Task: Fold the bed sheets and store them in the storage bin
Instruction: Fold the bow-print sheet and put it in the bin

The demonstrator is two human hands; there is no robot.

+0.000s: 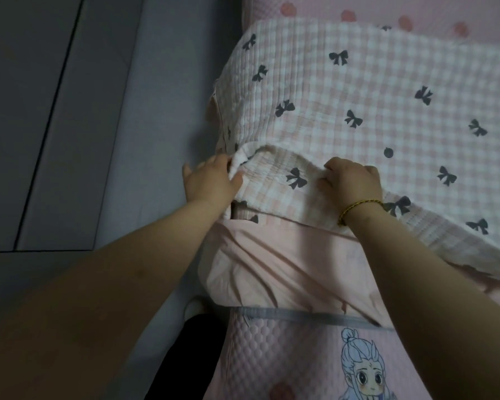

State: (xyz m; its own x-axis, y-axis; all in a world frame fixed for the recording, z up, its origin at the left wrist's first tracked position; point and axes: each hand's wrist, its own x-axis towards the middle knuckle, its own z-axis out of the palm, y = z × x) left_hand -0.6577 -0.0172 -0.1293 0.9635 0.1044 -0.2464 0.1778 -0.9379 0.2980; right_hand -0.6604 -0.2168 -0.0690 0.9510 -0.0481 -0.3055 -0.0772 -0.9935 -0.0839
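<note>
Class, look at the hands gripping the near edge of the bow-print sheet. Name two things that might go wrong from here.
The left hand pinches only the corner of the bow-print sheet, so it may slip and skew the fold.
The right hand may catch the plain pink sheet underneath, dragging it along.

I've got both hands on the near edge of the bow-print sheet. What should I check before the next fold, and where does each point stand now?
1. Left hand grips the near corner of the checked sheet: ok.
2. Right hand grips the same near edge: ok.
3. Sheet ahead lies flat on the bed: ok, only light ripples.
4. Plain pink sheet underneath is out of both grips: cannot tell at the left hand.
5. All corners in view for lining up: not ok, the right side runs out of frame.
6. Storage bin in view: not ok, none in frame.
</note>
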